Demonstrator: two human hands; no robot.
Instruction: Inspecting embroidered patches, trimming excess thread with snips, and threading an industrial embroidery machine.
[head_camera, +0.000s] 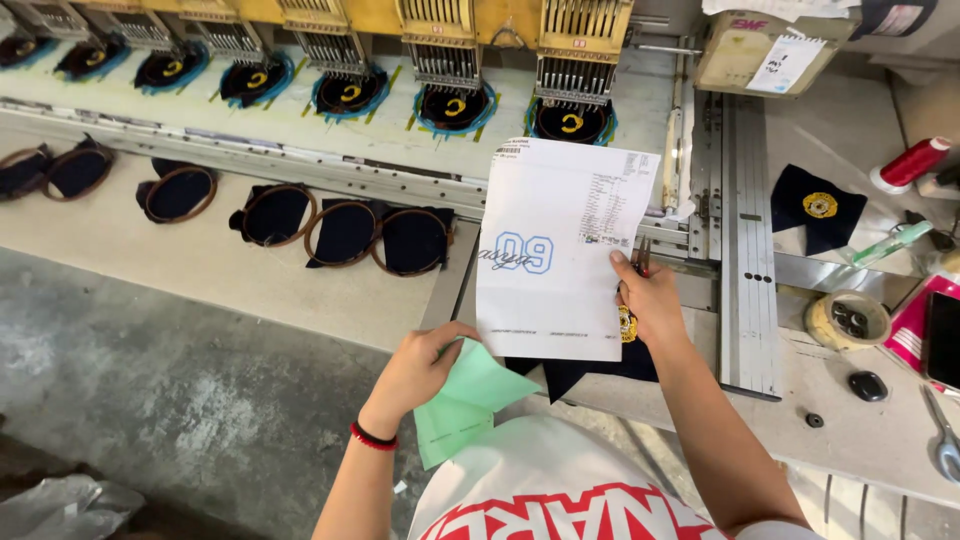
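From my remote seat I see the right hand pinching the right edge of a white printed sheet, held upright over the edge of the surface; the sheet hides most of the dark fabric piece behind it, of which only the lower corners and a yellow embroidered badge beside the fingers show. A thin tool seems to stick up from the same hand, but I cannot tell what it is. The left hand, a red band at its wrist, grips a folded green paper, its fingers curled over the upper corner so the grip itself is hidden. Beyond, the embroidery machine's heads are cut off by the top edge. Hooped dark fabrics lie along the lower ledge. Scissors run out of view at right.
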